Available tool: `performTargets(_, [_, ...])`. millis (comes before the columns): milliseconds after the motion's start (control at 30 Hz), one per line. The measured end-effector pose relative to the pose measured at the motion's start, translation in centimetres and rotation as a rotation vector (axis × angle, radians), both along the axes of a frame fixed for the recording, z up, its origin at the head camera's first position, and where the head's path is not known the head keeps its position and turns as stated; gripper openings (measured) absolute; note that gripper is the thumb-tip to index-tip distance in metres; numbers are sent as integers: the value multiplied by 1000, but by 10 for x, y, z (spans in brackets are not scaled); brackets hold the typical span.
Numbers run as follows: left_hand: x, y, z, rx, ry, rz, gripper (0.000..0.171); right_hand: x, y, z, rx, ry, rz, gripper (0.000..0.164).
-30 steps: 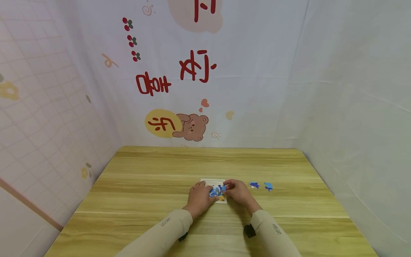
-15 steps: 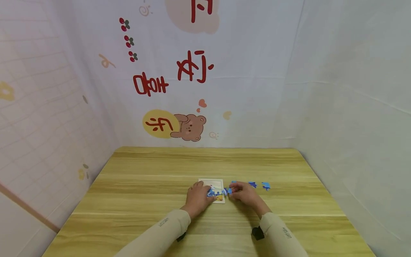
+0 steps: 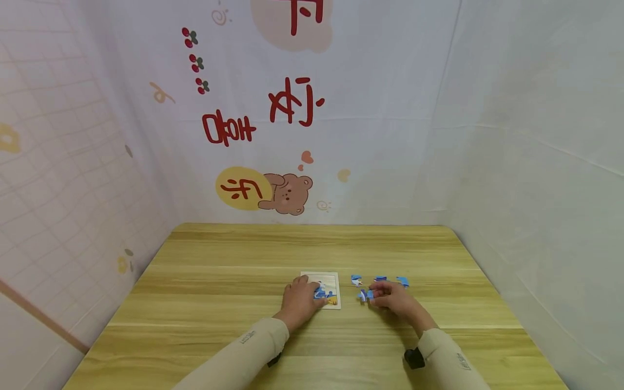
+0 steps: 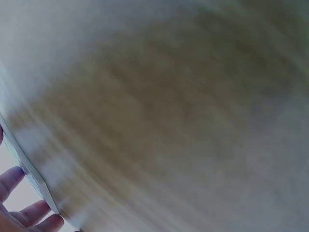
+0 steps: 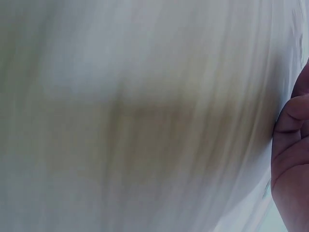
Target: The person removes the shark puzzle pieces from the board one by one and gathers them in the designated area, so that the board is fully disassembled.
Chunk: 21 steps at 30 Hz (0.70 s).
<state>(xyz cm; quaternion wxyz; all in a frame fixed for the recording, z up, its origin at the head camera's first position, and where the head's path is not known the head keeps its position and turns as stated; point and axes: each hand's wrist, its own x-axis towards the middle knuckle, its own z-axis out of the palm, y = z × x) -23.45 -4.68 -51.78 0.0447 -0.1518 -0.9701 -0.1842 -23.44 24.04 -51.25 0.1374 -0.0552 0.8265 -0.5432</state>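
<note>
A square puzzle tray (image 3: 331, 278) with a pale border lies on the table, with blue and yellow pieces in its lower part. My left hand (image 3: 299, 299) holds the tray at its left side, fingers near the far edge and thumb over the near part; it covers some of the picture. In the left wrist view, fingertips (image 4: 36, 212) lie along the tray's edge (image 4: 29, 166). To the right of the tray, my right hand (image 3: 394, 299) pinches a blue-and-white jigsaw piece (image 3: 363, 296) close to the tabletop. The right wrist view shows only curled fingers (image 5: 289, 121).
Behind the right hand, several blue pieces lie in a row: one at left (image 3: 356, 280), one partly behind the fingers (image 3: 380, 279), one at right (image 3: 402, 281). The wooden table (image 3: 234, 254) meets white printed cloth walls (image 3: 380, 135) at the back and sides.
My right hand has drawn away from the tray to the right with the jigsaw piece, baring more of the tray's pale base. The left hand has stayed on the tray.
</note>
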Motion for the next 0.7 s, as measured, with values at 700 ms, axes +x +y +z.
performTargets(700, [0,-1,0,23,-28,-18,48,17,81,-4,73,-35,-86,46])
